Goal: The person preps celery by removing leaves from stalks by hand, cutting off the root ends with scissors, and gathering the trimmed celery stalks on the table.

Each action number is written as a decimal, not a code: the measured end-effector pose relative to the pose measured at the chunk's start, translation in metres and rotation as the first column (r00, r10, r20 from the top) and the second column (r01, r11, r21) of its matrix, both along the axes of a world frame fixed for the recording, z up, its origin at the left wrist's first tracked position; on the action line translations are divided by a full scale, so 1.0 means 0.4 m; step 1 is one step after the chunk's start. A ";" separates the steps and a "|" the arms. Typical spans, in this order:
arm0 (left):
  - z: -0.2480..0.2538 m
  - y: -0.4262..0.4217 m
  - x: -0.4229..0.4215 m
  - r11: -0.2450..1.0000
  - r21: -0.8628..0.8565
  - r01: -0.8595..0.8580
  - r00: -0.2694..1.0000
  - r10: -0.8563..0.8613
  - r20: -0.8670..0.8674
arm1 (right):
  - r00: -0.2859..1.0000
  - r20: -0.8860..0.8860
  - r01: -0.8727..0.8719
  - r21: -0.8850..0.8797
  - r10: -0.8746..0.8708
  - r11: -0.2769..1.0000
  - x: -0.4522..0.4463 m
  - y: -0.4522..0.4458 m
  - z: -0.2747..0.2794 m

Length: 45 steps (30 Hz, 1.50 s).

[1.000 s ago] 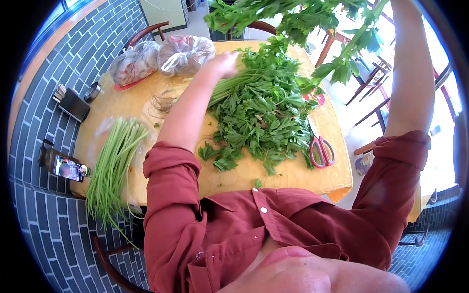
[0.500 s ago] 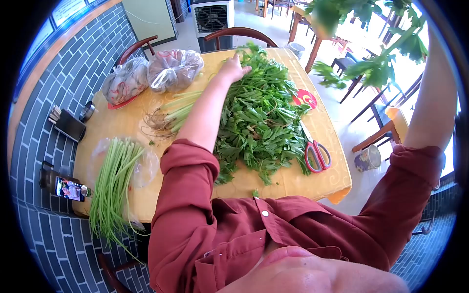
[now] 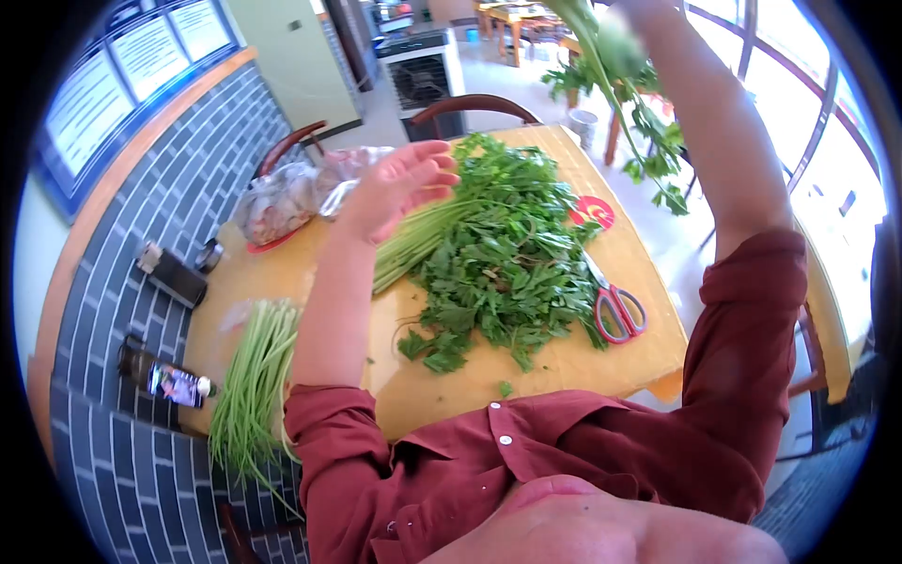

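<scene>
Raised off the leaf pile [image 3: 512,244] since the earlier frame, the left hand [image 3: 404,188] now hangs above its left side, while the lifted celery [image 3: 587,42] has swung inward from the far right to the upper right of the frame.

At lower left, a bundle of bare green stalks [image 3: 254,376] lies on the yellow desk [image 3: 404,395], its ends drooping past the near edge beside a lit phone [image 3: 178,383]. A backward sweep of the left sleeve [image 3: 334,414] could catch them and drag some down.

Left of centre, the left hand's grip is spread and empty, in front of stuffed plastic bags [image 3: 277,202]; a careless reach might snag the plastic.

Leafy celery fills the centre. Red-handled scissors [image 3: 620,315] lie just beside its right side, points toward the leaves; falling stems could cover the blades, and groping fingers could then get cut.

At upper right, the lifted celery dangles beyond the desk, over the floor, so a slack hold could drop it there. Blur and the top edge hide the right hand's [image 3: 648,14] fingers; I cannot tell its grip.
</scene>
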<state>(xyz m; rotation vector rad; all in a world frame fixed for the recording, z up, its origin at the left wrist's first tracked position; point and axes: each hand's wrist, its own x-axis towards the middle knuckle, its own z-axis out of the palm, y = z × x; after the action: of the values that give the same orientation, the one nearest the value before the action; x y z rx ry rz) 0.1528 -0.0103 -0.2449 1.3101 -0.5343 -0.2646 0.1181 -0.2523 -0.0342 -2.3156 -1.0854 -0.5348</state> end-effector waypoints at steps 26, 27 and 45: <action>-0.304 -0.016 -0.196 0.779 -0.627 0.004 0.846 -0.337 -0.413 | 0.906 0.343 -0.164 -0.261 0.250 0.951 0.026 0.171 -0.562; -0.319 -0.025 -0.198 0.754 -0.656 -0.015 0.836 -0.351 -0.422 | 0.975 0.177 -0.087 -0.240 0.132 0.967 -0.010 0.154 -0.578; -0.369 -0.047 -0.225 0.858 -0.504 0.099 0.859 -0.329 -0.393 | 0.412 -0.756 0.187 0.617 0.509 0.764 -0.131 0.111 -0.825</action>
<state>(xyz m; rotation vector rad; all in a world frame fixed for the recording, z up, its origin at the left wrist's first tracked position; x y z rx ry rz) 0.0630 -0.0290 -0.3925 0.6683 -0.3029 -0.5903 0.0657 -0.2079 -0.3644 -1.4171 -0.4329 0.4391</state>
